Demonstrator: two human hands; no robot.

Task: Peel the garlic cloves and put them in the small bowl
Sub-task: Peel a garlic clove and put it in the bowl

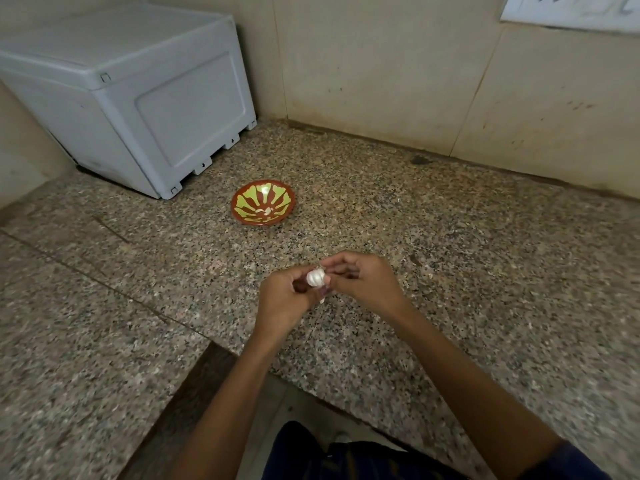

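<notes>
I note the small bowl (263,202) holds a few peeled cloves (266,211). The left hand (284,299) grips the garlic bulb (316,278); right hand (360,282) fingertips pinch its skin.

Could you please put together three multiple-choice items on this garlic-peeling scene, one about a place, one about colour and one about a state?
1. Where is the small bowl?
A. On the counter beyond the hands
B. On top of the grey box
C. On the floor

2. What colours is the bowl?
A. Blue and white
B. Red-brown with a yellow-green pattern
C. Plain black

3. What is the state of the garlic?
A. Lying in the bowl untouched
B. Lying loose on the counter
C. Held between both hands

Key: 1 A, it sits on the speckled counter, near the grey box. 2 B, its inside shows it. 3 C, left hand and right hand grip it.
</notes>
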